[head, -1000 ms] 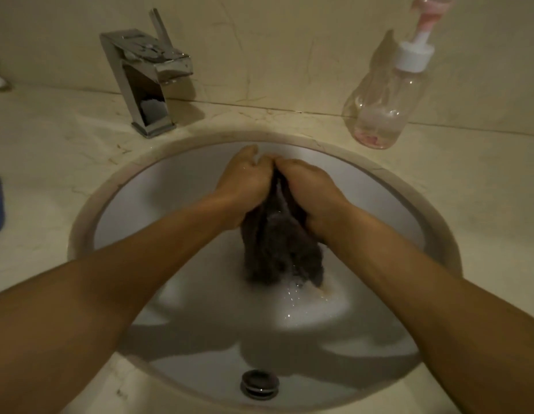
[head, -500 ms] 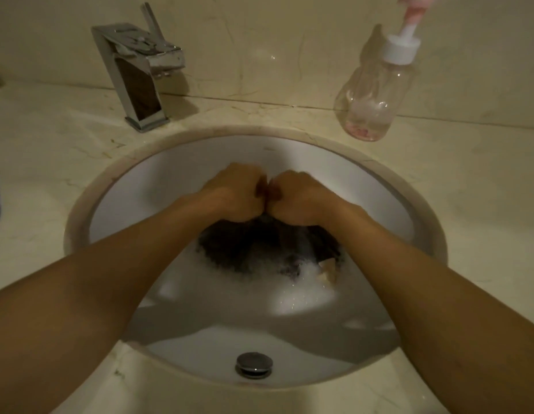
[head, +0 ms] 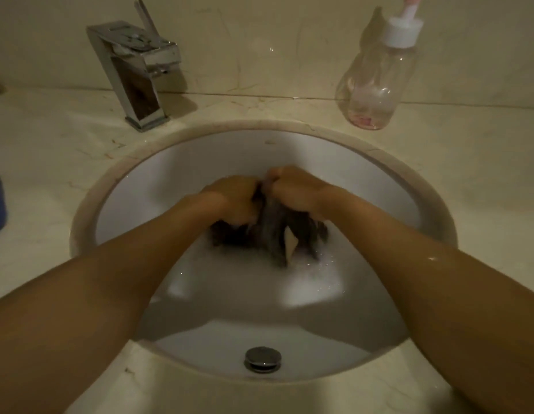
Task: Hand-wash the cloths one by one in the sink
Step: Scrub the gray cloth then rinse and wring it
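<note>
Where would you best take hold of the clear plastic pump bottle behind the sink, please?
Probably grip the clear plastic pump bottle at its tapered shoulder, just under the white collar, coming from the front: it stands upright near the wall, and narrows there.

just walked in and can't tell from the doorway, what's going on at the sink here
A person is hand-washing a dark cloth in the sink. The left hand and right hand each grip a bunch of it, knuckles close together, while its lower part sits in sudsy water. No water is visibly running from the tap, and a pump bottle stands on the counter behind the sink.
</note>
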Demonstrator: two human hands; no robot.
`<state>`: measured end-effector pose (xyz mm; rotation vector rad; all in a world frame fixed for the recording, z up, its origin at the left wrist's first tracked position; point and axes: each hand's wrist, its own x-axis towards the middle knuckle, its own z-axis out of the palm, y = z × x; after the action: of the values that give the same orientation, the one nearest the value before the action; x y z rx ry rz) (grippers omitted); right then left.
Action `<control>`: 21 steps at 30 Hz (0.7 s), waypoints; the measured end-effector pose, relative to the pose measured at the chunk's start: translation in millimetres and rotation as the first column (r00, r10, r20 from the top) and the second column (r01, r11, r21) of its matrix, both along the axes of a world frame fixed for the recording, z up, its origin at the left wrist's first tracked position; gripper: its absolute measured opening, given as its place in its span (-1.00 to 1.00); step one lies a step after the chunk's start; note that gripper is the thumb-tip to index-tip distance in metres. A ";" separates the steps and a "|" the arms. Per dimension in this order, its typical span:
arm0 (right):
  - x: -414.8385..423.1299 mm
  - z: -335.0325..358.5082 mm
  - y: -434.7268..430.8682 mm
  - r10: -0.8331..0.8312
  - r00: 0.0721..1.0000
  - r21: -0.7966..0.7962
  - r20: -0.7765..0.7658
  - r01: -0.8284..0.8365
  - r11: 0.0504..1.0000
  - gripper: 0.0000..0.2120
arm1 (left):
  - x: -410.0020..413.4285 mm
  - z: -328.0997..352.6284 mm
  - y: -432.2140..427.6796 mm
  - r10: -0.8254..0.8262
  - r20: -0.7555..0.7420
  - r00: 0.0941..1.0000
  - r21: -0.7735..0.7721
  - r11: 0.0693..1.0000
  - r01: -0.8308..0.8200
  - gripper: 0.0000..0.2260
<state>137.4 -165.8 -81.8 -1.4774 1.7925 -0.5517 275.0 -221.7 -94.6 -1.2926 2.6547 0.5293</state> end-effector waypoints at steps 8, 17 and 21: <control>1.1 22.2 -0.4 -0.337 0.904 -0.324 0.263 0.412 0.852 -0.86 | -26.0 32.5 22.6 0.653 -0.653 0.384 0.620 0.752 -0.226 -0.67; 35.6 21.3 20.0 -0.112 0.948 -0.463 0.297 0.246 0.852 -0.75 | -9.9 36.4 15.0 0.641 -0.730 0.236 0.586 0.765 -0.266 -0.80; -7.7 23.7 6.9 -0.256 0.960 -0.508 0.114 0.278 0.815 -0.71 | -25.8 37.1 44.7 0.689 -0.667 0.284 0.698 0.711 -0.083 -0.70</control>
<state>129.8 -158.8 -58.1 -1.5415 1.9225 -1.2892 249.2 -176.9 -57.5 -1.7862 2.2251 2.5904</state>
